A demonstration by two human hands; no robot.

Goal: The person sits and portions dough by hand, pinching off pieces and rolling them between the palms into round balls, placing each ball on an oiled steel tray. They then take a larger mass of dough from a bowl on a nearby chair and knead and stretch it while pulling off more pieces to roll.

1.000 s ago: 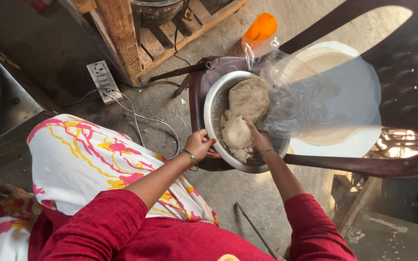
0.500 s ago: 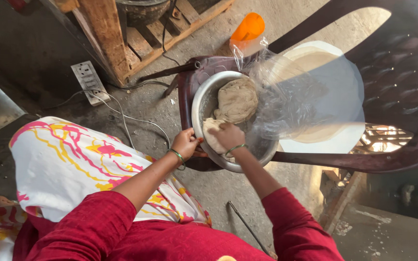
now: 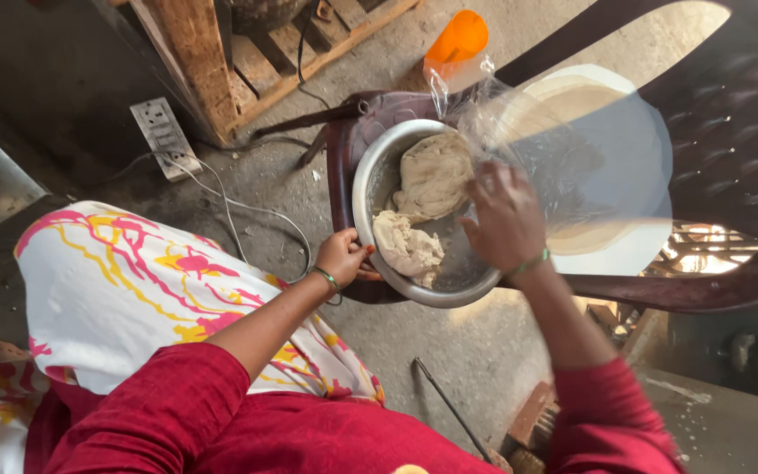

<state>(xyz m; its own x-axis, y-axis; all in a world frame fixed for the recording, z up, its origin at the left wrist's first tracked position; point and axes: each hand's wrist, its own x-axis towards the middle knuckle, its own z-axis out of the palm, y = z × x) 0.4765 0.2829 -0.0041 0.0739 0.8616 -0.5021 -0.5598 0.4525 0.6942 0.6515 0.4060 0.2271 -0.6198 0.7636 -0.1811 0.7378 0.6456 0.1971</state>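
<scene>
Two lumps of dough (image 3: 423, 206) sit in the steel bowl (image 3: 370, 189); left hand (image 3: 342, 256) clamps its rim, right hand (image 3: 506, 215) hovers, fingers loosely spread.

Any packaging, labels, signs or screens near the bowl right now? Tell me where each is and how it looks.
Clear plastic bag: crumpled and see-through, lying on the dark chair seat over the bowl's right rim, under the right hand.
Orange plastic container: on the floor above the metal bowl, plain.
No labels, signs or screens show.

Orange cup (image 3: 456, 39); white socket strip (image 3: 162, 136)
</scene>
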